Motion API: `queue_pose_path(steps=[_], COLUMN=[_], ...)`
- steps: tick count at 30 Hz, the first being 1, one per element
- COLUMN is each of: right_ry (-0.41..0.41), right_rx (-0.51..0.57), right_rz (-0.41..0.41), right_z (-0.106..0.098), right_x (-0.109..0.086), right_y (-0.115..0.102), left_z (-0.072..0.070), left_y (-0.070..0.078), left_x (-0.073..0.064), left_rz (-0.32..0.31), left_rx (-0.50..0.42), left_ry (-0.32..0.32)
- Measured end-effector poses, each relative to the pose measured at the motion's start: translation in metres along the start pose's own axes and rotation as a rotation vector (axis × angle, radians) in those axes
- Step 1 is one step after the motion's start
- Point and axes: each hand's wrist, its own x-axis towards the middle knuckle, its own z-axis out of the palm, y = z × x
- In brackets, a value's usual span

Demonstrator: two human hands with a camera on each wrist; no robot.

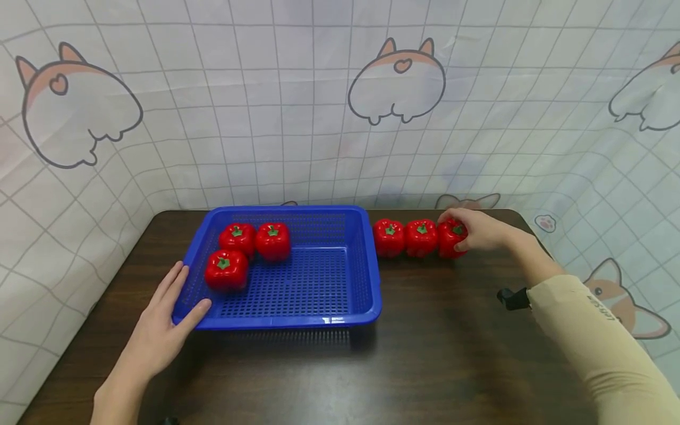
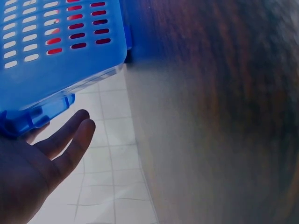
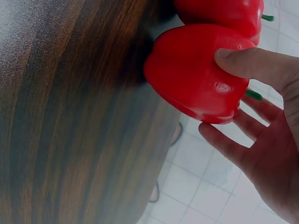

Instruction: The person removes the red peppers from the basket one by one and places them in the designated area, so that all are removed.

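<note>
Fingers of the right hand (image 1: 478, 229) grasped the rightmost red pepper (image 1: 449, 241), in the row beside the blue basket (image 1: 287, 322); the relaxed left hand (image 1: 159, 330) touched its rim. An even pinch, clear of the next pepper (image 1: 422, 239), seemed wisest.

Left hand (image 1: 161, 330): lies on the left rim of the blue basket (image 1: 276, 323), thumb at the near corner
Right hand (image 1: 478, 229): grips the rightmost red pepper (image 1: 449, 241)
Basket peppers (image 1: 226, 271): three red ones with green stems, clustered in the left half
Outside row: the gripped pepper plus two others (image 1: 422, 238), lined up right of the basket
Table (image 1: 425, 342): dark brown, wood-grained
Right sleeve (image 1: 589, 336): cream
Backdrop (image 1: 313, 147): white, gridded, with cartoon animals
</note>
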Motion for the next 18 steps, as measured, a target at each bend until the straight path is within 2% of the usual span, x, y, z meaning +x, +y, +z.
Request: queue_pose_path(steps=[11,18], right_ry=[-0.037,-0.031], right_rx=[0.042,-0.029], right_rz=[0.032,0.037], right_z=[-0.007,-0.022], right_x=[-0.005,0.002], right_y=[-0.006,-0.022], left_z=[0.0,-0.001], left_y=[0.0,0.0], left_x=[0.001,0.001], left_rz=[0.004,-0.001], left_rx=[0.007,0.014], left_ry=[0.001,-0.001])
